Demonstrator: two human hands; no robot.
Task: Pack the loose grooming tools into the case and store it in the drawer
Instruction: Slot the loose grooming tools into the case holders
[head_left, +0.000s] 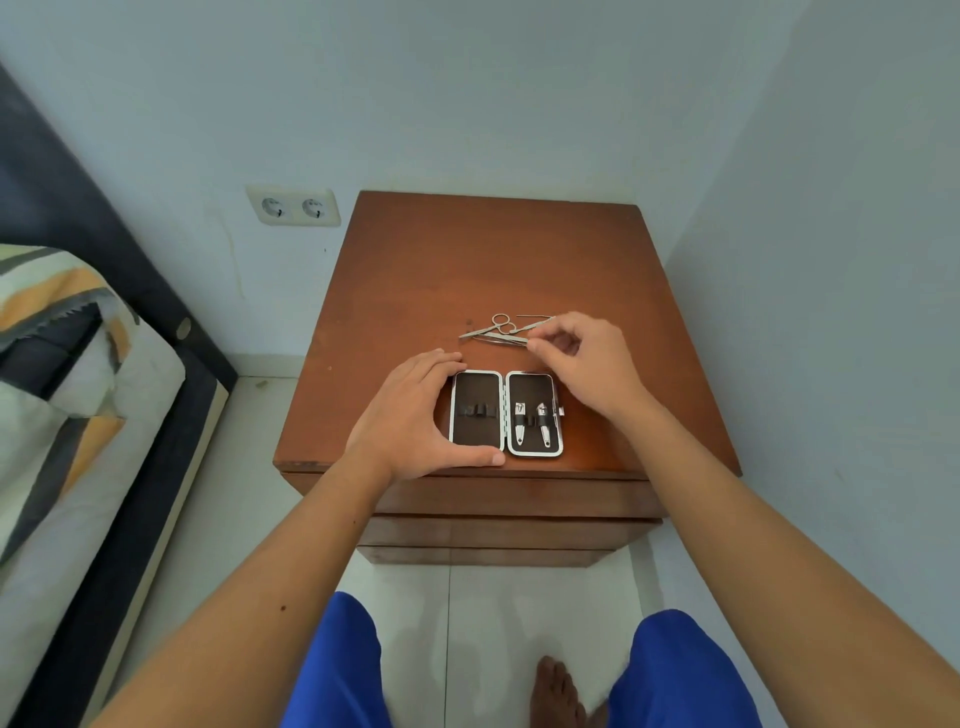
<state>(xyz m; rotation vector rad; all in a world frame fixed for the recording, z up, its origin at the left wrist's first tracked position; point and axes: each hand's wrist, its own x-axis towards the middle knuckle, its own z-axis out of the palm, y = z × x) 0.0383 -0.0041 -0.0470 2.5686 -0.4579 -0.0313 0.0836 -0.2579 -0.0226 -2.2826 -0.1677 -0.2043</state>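
Risk, primary: the loose tools lie in an overlapping cluster on the far side of the wooden surface (519, 270). The right hand (582, 364) has thumb and fingertips closed in a pinch at the right end of a thin flat tool (501, 339), apparently tweezers or a file. Judged likely: lifting it could drag the small scissors (491, 327) or the hooked pick (535, 323) lying against it, scattering them.

Risk, secondary: the case (506, 413) sits close to the near edge of the surface. The left hand (415, 415) steadies it, fingers curved round the far-left corner and thumb along the near rim. If that hold slackens while a tool is pushed under the elastic loops, the case may slide off the front.

Condition of case: open flat, hinged at centre, silver rim, dark lining. The left half holds empty loops; the right half holds two clippers (532, 423) strapped upright side by side. Drawer fronts (514, 499) below appear closed; the storing step is not begun.
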